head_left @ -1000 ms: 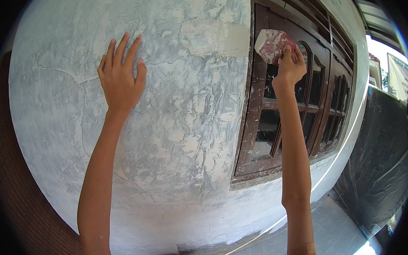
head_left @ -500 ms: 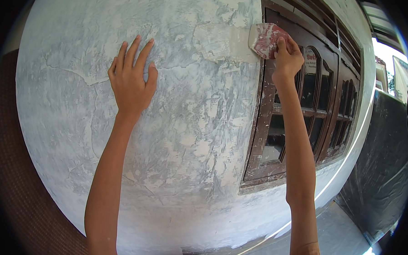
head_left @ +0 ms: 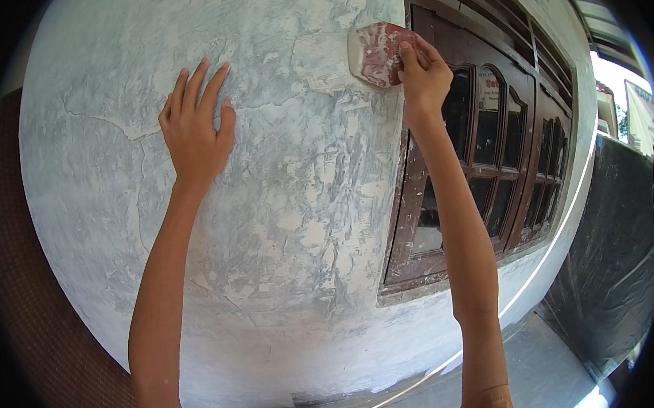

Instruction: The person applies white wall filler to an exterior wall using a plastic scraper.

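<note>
The left hand (head_left: 197, 144) lies on the patchy gray wall (head_left: 269, 214) with its fingers (head_left: 193, 89) spread and empty, while the right hand (head_left: 427, 86) pinches a flat red and white scraper (head_left: 379, 52) in its fingers, up against the wall beside the brown window (head_left: 473, 44).

The right hand (head_left: 427, 84) hides part of the red putty spreader (head_left: 379, 54); the view's lower edge cuts off both forearms (head_left: 157, 335).

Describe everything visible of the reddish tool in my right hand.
The flat reddish tool looks like plastic, smeared with white, with a pale band along its left edge. The right hand pinches its right side, thumb on the near face. It is against or just off the plastered wall, near the brown window.
</note>
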### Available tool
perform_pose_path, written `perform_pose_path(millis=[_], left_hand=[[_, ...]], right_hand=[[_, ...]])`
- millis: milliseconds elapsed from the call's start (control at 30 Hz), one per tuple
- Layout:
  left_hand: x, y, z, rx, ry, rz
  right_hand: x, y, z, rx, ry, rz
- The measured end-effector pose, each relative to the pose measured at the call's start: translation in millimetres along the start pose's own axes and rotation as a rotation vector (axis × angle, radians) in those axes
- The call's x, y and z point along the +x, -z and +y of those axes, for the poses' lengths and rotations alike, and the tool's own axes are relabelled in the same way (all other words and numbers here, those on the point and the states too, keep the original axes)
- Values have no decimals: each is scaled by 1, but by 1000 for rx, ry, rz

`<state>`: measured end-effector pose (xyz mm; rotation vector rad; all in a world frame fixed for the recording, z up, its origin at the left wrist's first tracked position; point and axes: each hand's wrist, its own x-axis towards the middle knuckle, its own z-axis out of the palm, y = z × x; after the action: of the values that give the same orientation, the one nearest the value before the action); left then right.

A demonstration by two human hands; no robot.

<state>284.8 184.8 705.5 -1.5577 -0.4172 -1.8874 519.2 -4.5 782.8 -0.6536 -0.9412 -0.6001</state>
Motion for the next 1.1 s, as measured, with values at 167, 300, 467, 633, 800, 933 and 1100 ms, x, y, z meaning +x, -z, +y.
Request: perform_pose_path(millis=[167,300,467,633,800,933,1100], left_hand=[[1,1,6,39,11,23],[-1,-2,3,24,2,10],[0,0,1,-1,-6,6],[0,0,3,10,6,15],[1,-1,7,26,13,29],[0,2,-1,6,-4,17],[-1,0,-1,-13,15,-2]], right_hand=[[12,43,-4,147,-45,190],[-15,8,-4,216,-49,-113],[-28,-13,2,69,-12,-195],[7,42,14,67,-1,87],[-1,32,-9,198,-16,45],[-27,-19,-13,150,-20,-210],[0,18,7,126,-34,-61]])
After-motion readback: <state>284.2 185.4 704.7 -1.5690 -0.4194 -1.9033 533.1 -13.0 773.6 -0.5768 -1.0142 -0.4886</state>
